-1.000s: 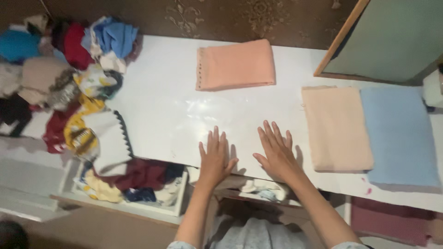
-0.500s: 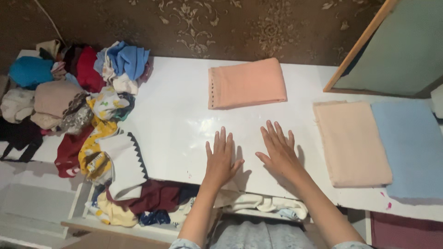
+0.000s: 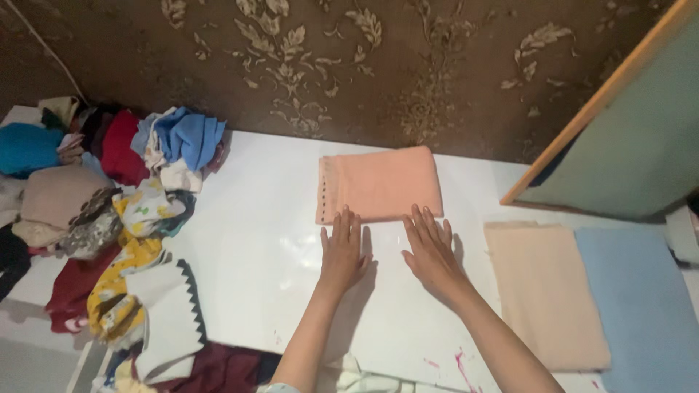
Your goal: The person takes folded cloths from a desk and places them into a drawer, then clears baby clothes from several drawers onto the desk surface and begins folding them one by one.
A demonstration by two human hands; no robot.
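Both of my hands lie flat, palms down, on a white tabletop point(image 3: 262, 247). My left hand point(image 3: 342, 251) has its fingers spread, and its fingertips touch the near edge of a folded peach cloth point(image 3: 380, 184). My right hand point(image 3: 431, 251) rests beside it, fingers apart, its fingertips at the same edge of the cloth. Neither hand holds anything.
A heap of mixed clothes point(image 3: 102, 196) covers the left of the table, with a white piece with a black zigzag edge point(image 3: 171, 313) at its front. A folded beige cloth point(image 3: 546, 291) and a folded light blue cloth point(image 3: 641, 306) lie at the right. A wood-framed board point(image 3: 626, 124) leans behind them.
Both hands have slid forward across the table until the fingertips reach the peach cloth. The view has tilted up, showing more of the patterned wall.
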